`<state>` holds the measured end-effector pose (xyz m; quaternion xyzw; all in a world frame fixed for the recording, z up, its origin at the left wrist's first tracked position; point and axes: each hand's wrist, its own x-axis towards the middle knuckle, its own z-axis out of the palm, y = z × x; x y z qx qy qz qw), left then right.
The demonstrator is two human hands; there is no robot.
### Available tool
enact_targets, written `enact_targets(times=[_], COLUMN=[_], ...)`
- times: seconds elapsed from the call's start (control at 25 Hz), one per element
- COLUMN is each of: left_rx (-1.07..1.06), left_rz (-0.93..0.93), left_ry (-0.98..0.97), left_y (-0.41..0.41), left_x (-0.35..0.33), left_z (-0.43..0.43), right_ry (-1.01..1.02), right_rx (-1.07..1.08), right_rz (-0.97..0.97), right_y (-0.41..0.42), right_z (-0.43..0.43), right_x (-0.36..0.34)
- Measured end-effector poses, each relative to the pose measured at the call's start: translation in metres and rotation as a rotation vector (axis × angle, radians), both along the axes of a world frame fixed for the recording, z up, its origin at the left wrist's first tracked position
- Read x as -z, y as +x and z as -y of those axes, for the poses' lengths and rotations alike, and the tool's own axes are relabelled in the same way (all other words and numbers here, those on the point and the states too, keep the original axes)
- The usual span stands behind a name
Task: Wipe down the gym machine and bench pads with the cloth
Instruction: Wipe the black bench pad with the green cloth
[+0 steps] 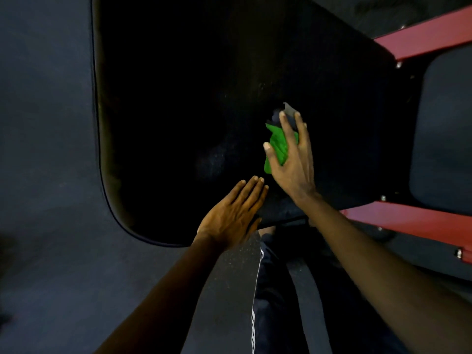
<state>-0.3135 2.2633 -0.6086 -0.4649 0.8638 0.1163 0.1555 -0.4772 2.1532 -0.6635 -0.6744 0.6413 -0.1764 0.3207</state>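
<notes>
Flanking the black pad (178,98) on the right: red frame bars (421,39), a second pad (444,129). Right hand (293,159), fingers straight, presses the green cloth (277,146) toward the pad's near edge, cloth lengthwise near-to-far; left hand (232,213) lies flat.

Likely gym: large black bench pad (217,98), red machine frame (421,42), dark speckled rubber floor (46,149).

I can't see any words, numbers, labels or signs to read here. The big black soft pad (204,98) and the red metal bars (421,42) have no writing.
</notes>
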Motion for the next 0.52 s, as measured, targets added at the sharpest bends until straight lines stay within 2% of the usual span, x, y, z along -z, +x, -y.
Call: enact_targets(times=[0.16,0.32,0.4,0.52], left_rx=[0.001,-0.014,-0.029,-0.033], left_rz=[0.016,-0.001,-0.010,-0.009], left_ry=[0.004,0.009,0.011,0.039], left_y=[0.000,-0.002,-0.001,-0.002], left_x=[0.002,0.003,0.002,0.001], left_z=[-0.001,-0.001,-0.001,0.000], right_ry=[-0.146,-0.101,-0.138,-0.201], right_rx=[0.076,0.258,0.192,-0.119], right_rz=[-0.009,-0.024,-0.011,0.021], right_y=[0.014,0.024,0.027,0.015], right_z=[0.044,0.099,0.086,0.035], right_x=[0.012,0.012,0.008,0.000])
